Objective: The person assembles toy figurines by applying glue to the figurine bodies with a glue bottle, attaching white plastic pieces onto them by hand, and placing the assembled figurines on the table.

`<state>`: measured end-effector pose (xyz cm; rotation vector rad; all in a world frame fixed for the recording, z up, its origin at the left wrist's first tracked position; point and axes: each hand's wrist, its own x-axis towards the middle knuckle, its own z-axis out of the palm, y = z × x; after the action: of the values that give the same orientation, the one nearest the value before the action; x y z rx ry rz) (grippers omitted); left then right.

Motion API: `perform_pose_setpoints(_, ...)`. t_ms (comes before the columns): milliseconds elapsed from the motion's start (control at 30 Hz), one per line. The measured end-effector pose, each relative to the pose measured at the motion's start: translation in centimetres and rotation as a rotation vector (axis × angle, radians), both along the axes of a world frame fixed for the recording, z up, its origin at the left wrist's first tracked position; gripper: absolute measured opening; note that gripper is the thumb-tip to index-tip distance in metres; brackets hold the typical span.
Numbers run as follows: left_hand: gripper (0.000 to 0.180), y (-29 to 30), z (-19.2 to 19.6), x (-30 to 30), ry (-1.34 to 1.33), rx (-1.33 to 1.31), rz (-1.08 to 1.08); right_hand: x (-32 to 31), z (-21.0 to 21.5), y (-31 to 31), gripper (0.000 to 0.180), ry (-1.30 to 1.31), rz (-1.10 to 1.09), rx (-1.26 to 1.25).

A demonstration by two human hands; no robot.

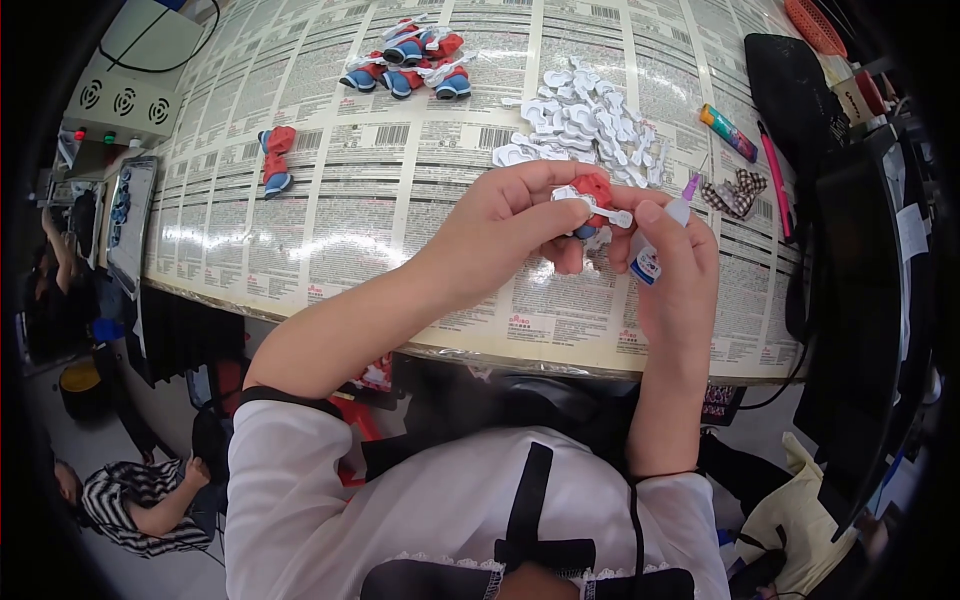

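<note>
My left hand point(510, 220) pinches a small red and blue bow point(595, 190) with a white bone-shaped piece laid across it, held just above the table. My right hand point(675, 265) holds a small glue bottle point(652, 255) with a purple tip, its thumb touching the end of the white piece. Behind my hands lies a heap of white bone-shaped pieces point(585, 125). Several finished red and blue bows point(410, 60) are piled at the far centre, and a single red and blue bow point(276, 160) lies to the left.
The table point(330, 220) is covered in printed label sheets. A checked bow point(738, 192), a glue stick point(728, 132) and a pink pen point(775, 175) lie at the right beside black equipment. A beige control box point(125, 95) stands far left. A person in a striped top point(140, 505) sits lower left.
</note>
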<state>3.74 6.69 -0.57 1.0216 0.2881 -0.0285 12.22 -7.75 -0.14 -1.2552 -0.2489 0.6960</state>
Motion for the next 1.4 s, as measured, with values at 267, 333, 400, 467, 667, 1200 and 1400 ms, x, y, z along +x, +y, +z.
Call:
perform_pose_setpoints(267, 0.038, -0.4, 0.2, -0.5, -0.151, 0.189, -0.031, -0.3, 0.8, -0.1, 0.023, 0.006, 0.041, 0.017)
perform_pose_setpoints(333, 0.040, -0.4, 0.4, -0.6, -0.215, 0.232, -0.016, -0.4, 0.7, -0.1, 0.027, 0.001, 0.060, 0.051)
perform_pose_setpoints(400, 0.045, -0.1, 0.6, -0.7, -0.406, 0.640, 0.026, 0.0, 0.0, -0.7, 0.034, -0.228, 0.048, 0.100)
perform_pose_setpoints(467, 0.048, 0.1, 0.5, -0.6, -0.498, 0.844, 0.052, 0.1, -0.5, -0.9, 0.038, -0.343, 0.048, 0.122)
perform_pose_setpoints(667, 0.038, 0.5, 0.0, -0.6, -0.730, 1.150, 0.281, -0.1, -0.6, -0.5, 0.037, -0.545, -0.051, 0.227)
perform_pose_setpoints(1200, 0.021, -1.3, 0.1, -1.0, -0.596, 1.149, 0.395, -1.6, -1.0, 0.2, 0.034, -0.636, -0.207, 0.061)
perform_pose_setpoints(1400, 0.026, -0.4, 0.6, -0.9, -0.596, 1.002, 0.347, -0.4, -0.8, -0.7, 0.035, -0.535, -0.072, 0.176)
